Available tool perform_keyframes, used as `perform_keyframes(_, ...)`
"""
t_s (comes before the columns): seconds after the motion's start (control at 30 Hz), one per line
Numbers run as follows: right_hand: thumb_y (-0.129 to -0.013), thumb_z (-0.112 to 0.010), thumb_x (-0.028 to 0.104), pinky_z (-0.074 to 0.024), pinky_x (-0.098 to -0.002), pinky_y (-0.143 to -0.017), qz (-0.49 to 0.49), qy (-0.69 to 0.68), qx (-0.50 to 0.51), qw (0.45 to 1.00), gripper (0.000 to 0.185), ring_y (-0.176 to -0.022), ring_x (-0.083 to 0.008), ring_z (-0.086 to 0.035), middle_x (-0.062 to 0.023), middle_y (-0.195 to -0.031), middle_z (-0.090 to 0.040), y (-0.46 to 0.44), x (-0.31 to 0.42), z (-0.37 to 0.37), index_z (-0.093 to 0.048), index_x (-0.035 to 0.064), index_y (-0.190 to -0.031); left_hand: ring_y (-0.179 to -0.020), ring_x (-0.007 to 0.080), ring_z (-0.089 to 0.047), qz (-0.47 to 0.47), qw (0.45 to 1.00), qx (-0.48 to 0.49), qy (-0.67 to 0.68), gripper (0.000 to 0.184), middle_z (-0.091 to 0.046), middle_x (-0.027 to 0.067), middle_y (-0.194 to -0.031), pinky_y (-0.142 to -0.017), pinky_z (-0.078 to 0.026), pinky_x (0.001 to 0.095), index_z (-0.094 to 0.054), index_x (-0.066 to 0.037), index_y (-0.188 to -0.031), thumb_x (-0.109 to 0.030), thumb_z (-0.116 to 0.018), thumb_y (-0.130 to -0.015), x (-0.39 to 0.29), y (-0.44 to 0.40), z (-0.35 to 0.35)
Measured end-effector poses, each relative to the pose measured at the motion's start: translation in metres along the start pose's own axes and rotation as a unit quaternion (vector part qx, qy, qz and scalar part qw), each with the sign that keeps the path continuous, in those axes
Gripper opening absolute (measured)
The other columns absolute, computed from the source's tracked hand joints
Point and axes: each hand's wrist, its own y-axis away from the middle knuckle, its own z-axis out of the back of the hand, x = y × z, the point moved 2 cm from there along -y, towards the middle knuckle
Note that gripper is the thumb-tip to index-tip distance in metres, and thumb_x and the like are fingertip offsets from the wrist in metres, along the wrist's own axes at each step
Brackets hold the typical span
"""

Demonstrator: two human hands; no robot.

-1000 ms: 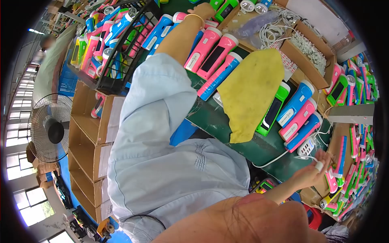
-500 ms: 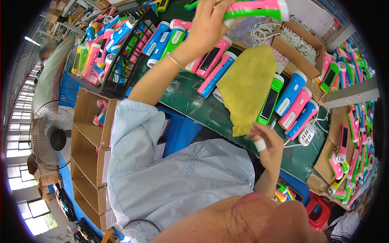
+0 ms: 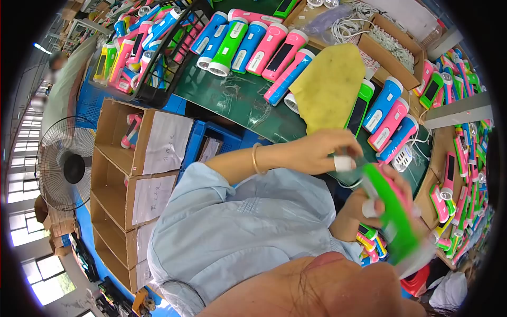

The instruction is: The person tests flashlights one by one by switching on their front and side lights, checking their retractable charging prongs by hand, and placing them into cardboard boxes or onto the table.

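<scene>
My left hand [image 3: 322,152], with a bracelet at the wrist and a white wrap on a digit, is in front of my chest, below the yellow cloth [image 3: 330,84]. Its fingers are bent but apart, with nothing visible between them. To its lower right, my right hand [image 3: 369,203], also with a white wrap, grips a green and pink flashlight [image 3: 393,216]. Motion blurs this flashlight, which is tilted with its wide end toward the lower right. A row of blue, green and pink flashlights [image 3: 228,47] lies on the green table [image 3: 211,95].
A black crate [image 3: 161,79] of flashlights stands at upper left, above cardboard compartments [image 3: 113,153] and a fan [image 3: 74,169]. Right of the cloth lie more flashlights [image 3: 388,124] and a white power strip [image 3: 402,157]. A box of small white parts [image 3: 391,47] is at upper right, near a metal post [image 3: 457,111].
My left hand went from the upper row to lifting the green and pink flashlight, then came down and let it go. My right hand has moved from the table edge and now holds it.
</scene>
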Motion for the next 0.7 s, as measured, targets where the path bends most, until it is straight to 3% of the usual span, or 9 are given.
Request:
perform_keyframes(0.1, -0.086, -0.053, 0.016, -0.0483, -0.0336, -0.079, -0.326, 0.025, 0.149, 0.933, 0.033, -0.094, -0.0212, -0.058, -0.0138, -0.106, -0.057, -0.017, -0.024, 0.026, -0.05, -0.003, -0.113, -0.115, 0.0233, -0.046, -0.092, 0.969, -0.23, 0.008, 0.053, -0.047, 0.0151, -0.119, -0.097, -0.036, 0.0327, -0.039, 0.0, -0.126, -0.02, -0.063, -0.082, 0.024, -0.001, 0.0)
perform_keyframes(0.13, -0.086, -0.054, 0.014, -0.0444, -0.0314, -0.083, -0.17, 0.195, 0.145, 0.955, 0.032, -0.096, -0.0183, -0.054, -0.0126, -0.107, -0.055, -0.003, -0.022, 0.013, -0.05, -0.0021, -0.114, -0.118, 0.0214, -0.042, -0.08, 0.975, -0.178, 0.104, 0.055, -0.043, 0.0142, -0.127, -0.1, -0.033, 0.0328, -0.037, 0.001, -0.128, -0.021, -0.061, -0.084, 0.036, -0.004, -0.004)
perform_keyframes(0.17, -0.087, -0.055, 0.015, -0.0417, -0.0293, -0.084, -0.041, 0.197, 0.187, 0.962, 0.033, -0.096, -0.0163, -0.052, -0.0111, -0.104, -0.056, 0.007, -0.023, 0.005, -0.05, -0.0019, -0.114, -0.116, 0.0215, -0.045, -0.074, 0.96, -0.171, 0.207, 0.056, -0.046, 0.0139, -0.126, -0.099, -0.035, 0.0336, -0.037, 0.001, -0.129, -0.023, -0.061, -0.085, 0.048, -0.009, -0.015)
perform_keyframes(0.2, -0.086, -0.057, 0.018, -0.0411, -0.029, -0.085, -0.017, 0.141, 0.241, 0.96, 0.037, -0.097, -0.0164, -0.053, -0.0118, -0.106, -0.056, 0.014, -0.03, 0.001, -0.048, -0.0023, -0.115, -0.111, 0.021, -0.049, -0.077, 0.957, -0.194, 0.202, 0.054, -0.051, 0.0137, -0.121, -0.095, -0.039, 0.0333, -0.039, 0.001, -0.127, -0.024, -0.061, -0.085, 0.04, -0.014, -0.008)
perform_keyframes(0.3, -0.087, -0.057, 0.017, -0.0442, -0.0299, -0.079, -0.139, 0.156, 0.279, 0.937, 0.039, -0.089, -0.0189, -0.058, -0.0128, -0.098, -0.06, 0.022, -0.04, 0.008, -0.045, -0.0014, -0.119, -0.078, 0.0182, -0.061, -0.027, 0.897, -0.297, 0.327, 0.039, -0.061, 0.0117, -0.094, -0.069, -0.051, 0.0302, -0.048, -0.001, -0.111, -0.027, -0.06, -0.085, 0.031, -0.016, -0.014)
perform_keyframes(0.4, -0.091, -0.049, 0.014, -0.0445, -0.0266, -0.075, -0.107, 0.164, 0.204, 0.959, 0.027, -0.084, -0.0153, -0.058, -0.0107, -0.09, -0.061, 0.024, -0.044, 0.024, -0.05, -0.0014, -0.113, -0.07, 0.0191, -0.06, 0.014, 0.881, -0.291, 0.373, 0.031, -0.058, 0.0105, -0.081, -0.057, -0.052, 0.0308, -0.048, -0.003, -0.099, -0.03, -0.057, -0.087, 0.033, -0.021, 0.001)
perform_keyframes(0.5, -0.091, -0.047, 0.013, -0.0425, -0.0246, -0.067, -0.143, 0.203, 0.138, 0.959, 0.022, -0.074, -0.011, -0.052, -0.006, -0.079, -0.056, 0.022, -0.047, 0.043, -0.055, 0.0024, -0.109, -0.066, 0.0192, -0.06, 0.074, 0.864, -0.189, 0.461, 0.034, -0.058, 0.011, -0.081, -0.053, -0.051, 0.0314, -0.048, -0.005, -0.099, -0.036, -0.054, -0.088, 0.031, -0.032, 0.009)
perform_keyframes(0.53, -0.092, -0.046, 0.013, -0.0393, -0.0233, -0.059, -0.083, 0.239, 0.115, 0.961, 0.026, -0.064, -0.0092, -0.046, -0.0036, -0.071, -0.051, 0.023, -0.05, 0.048, -0.052, 0.0044, -0.116, -0.063, 0.0188, -0.059, 0.084, 0.873, -0.198, 0.439, 0.037, -0.057, 0.0108, -0.081, -0.051, -0.05, 0.031, -0.048, -0.005, -0.099, -0.04, -0.051, -0.088, 0.028, -0.038, 0.01)
perform_keyframes(0.7, -0.093, -0.044, 0.013, -0.0344, -0.0214, -0.052, -0.125, 0.219, 0.053, 0.966, 0.037, -0.056, -0.0064, -0.04, -0.0005, -0.061, -0.046, 0.029, -0.041, 0.051, -0.042, 0.005, -0.129, -0.063, 0.02, -0.059, 0.12, 0.814, -0.202, 0.532, 0.034, -0.058, 0.0101, -0.081, -0.054, -0.05, 0.0341, -0.05, -0.005, -0.1, -0.036, -0.053, -0.087, 0.031, -0.058, 0.014)
